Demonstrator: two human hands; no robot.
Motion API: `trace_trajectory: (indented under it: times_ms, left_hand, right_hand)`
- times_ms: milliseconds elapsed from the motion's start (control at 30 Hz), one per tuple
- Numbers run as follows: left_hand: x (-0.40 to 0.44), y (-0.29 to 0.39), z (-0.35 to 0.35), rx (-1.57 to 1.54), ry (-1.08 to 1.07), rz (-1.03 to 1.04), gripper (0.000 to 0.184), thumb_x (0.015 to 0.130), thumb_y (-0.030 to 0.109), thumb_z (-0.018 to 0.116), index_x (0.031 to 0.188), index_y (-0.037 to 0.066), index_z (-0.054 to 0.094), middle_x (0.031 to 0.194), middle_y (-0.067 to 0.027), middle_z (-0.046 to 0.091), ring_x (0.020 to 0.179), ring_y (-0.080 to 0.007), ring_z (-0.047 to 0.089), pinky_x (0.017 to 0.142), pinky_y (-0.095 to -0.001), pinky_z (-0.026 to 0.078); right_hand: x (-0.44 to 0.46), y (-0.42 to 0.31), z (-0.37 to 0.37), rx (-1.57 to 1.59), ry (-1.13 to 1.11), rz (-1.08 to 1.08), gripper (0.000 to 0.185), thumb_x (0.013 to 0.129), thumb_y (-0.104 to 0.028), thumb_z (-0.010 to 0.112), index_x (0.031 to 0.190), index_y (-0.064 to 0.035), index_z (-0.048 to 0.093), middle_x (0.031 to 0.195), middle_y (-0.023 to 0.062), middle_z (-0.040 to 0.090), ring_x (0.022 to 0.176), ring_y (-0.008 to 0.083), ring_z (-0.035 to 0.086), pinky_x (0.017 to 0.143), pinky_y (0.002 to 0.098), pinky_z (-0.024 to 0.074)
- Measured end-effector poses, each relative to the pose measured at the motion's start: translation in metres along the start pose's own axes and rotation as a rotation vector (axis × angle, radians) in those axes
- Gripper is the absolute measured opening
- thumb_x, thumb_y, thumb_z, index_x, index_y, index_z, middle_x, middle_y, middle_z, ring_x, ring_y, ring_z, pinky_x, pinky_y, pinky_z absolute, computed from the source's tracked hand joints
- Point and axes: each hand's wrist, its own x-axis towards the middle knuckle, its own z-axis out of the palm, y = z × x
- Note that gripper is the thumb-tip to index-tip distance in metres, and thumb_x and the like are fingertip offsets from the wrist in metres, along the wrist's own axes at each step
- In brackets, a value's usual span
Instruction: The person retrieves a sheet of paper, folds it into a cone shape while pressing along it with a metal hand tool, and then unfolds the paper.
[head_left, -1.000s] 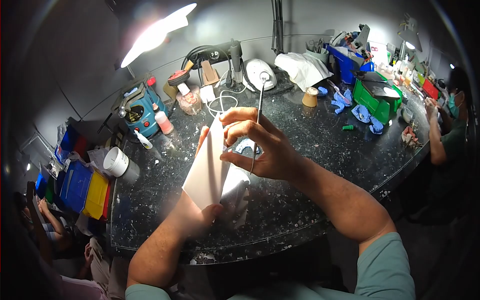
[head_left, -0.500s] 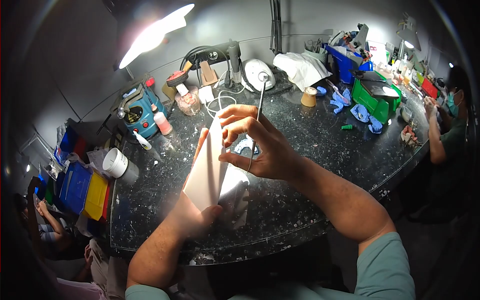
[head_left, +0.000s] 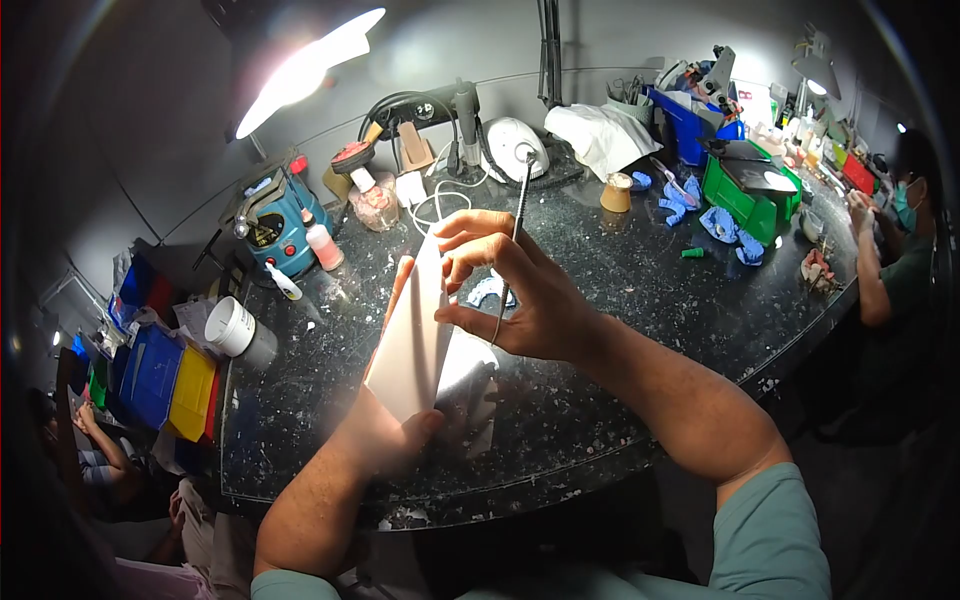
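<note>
My left hand (head_left: pixel 408 432) grips a flat pale slab (head_left: pixel 408 350) from behind and below, with the thumb at its lower edge and fingers along the left side. The slab is tilted upright; I cannot tell whether it is a pad, box or sheet. My right hand (head_left: pixel 530 300) is curled at its right edge, fingertips touching or very near it. A thin metal hand tool with a ridged handle (head_left: pixel 521 195) passes through the right fingers, pointing up. Beyond the right hand, partly hidden, a small whitish horseshoe-shaped piece (head_left: pixel 488 291) lies on the dark table (head_left: pixel 600 420).
Left stand a teal machine (head_left: pixel 275 225), a pink bottle (head_left: pixel 322 245), a white tub (head_left: pixel 230 326) and coloured bins (head_left: pixel 150 375). Behind are a white rounded device (head_left: pixel 515 148) and cables. Right lie blue moulded pieces (head_left: pixel 718 225) and a green bin (head_left: pixel 745 205). People sit at both sides.
Almost nothing differs. The view has shifted very slightly; both hands keep their places on the slab and the tool.
</note>
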Motion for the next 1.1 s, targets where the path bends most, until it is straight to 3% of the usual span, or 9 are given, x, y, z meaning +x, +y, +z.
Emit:
trace_trajectory:
  times_ms: [633,733,1100]
  left_hand:
    - [0.01,0.0,-0.001,-0.022,0.019,0.022,0.127,0.079,0.071,0.073,0.161,0.001,0.008,0.154,-0.0206,0.039,0.136,-0.0283,0.048,0.108,-0.0417,0.042]
    - [0.015,0.001,0.0,-0.03,0.028,0.036,0.127,0.079,0.071,0.073,0.161,0.001,0.008,0.154,-0.0206,0.039,0.136,-0.0283,0.047,0.108,-0.0418,0.041]
    - [-0.001,0.0,-0.002,-0.006,0.021,0.001,0.126,0.079,0.071,0.073,0.161,0.001,0.008,0.154,-0.0208,0.038,0.138,-0.0284,0.046,0.11,-0.0423,0.04]
  right_hand:
    - [0.001,-0.002,0.0,0.007,0.012,-0.021,0.038,0.088,-0.009,0.077,0.114,-0.0046,0.049,0.13,0.0191,0.048,0.116,0.031,0.058,0.083,0.0352,0.0627]
    - [0.0,0.0,0.001,-0.019,0.033,-0.01,0.038,0.085,-0.015,0.082,0.109,-0.0068,0.054,0.13,0.018,0.051,0.114,0.026,0.06,0.098,0.04,0.0531]
    - [-0.003,0.001,0.003,0.025,0.0,0.04,0.037,0.086,-0.013,0.081,0.11,-0.0064,0.052,0.127,0.0164,0.051,0.106,0.0237,0.065,0.092,0.0375,0.0562]
